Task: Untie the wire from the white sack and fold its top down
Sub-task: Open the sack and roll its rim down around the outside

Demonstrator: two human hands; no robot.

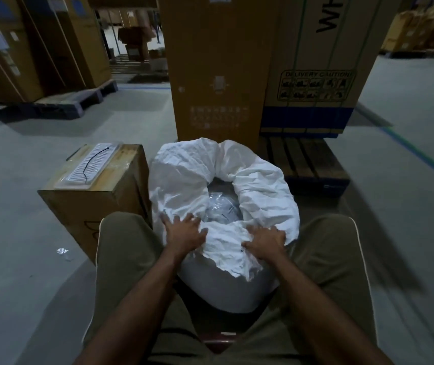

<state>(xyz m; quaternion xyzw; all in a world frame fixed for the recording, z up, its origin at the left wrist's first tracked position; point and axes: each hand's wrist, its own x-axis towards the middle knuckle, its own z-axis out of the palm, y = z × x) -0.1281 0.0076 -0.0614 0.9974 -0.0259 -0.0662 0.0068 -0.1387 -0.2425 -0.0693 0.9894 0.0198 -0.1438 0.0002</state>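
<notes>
Sack [260, 180] of white woven material stands on the warehouse floor [13, 159] between our knees, its mouth open and its top rolled outward and down into a thick, crumpled collar all the way round. Through the opening we see clear plastic packets [222, 206] lying inside. Our left hand [185, 233] lies on the near left part of the collar with its fingers spread and fairly straight, palm down on the cloth. Our right hand [264, 243] lies on the near right part of the collar, fingers likewise spread and pressing on the fabric; we cannot tell whether the thumb hooks under a fold. Neither hand plainly pinches anything. Our legs, in olive trousers [123, 254], flank the sack on both sides.

Just beside the sack on the left stands a small cardboard box [92, 204], touching or nearly touching it. On the box top rests a flat clear packet of white parts [92, 164], and a thin black wire [97, 158] lies in a loose curve across that packet, apart from the sack. Behind the sack rises a tall cardboard carton [210, 69], and to its right a second carton [323, 61] with a delivery caution panel sits on a wooden pallet [305, 159]. More cartons [26, 43] stand on a pallet far left.
</notes>
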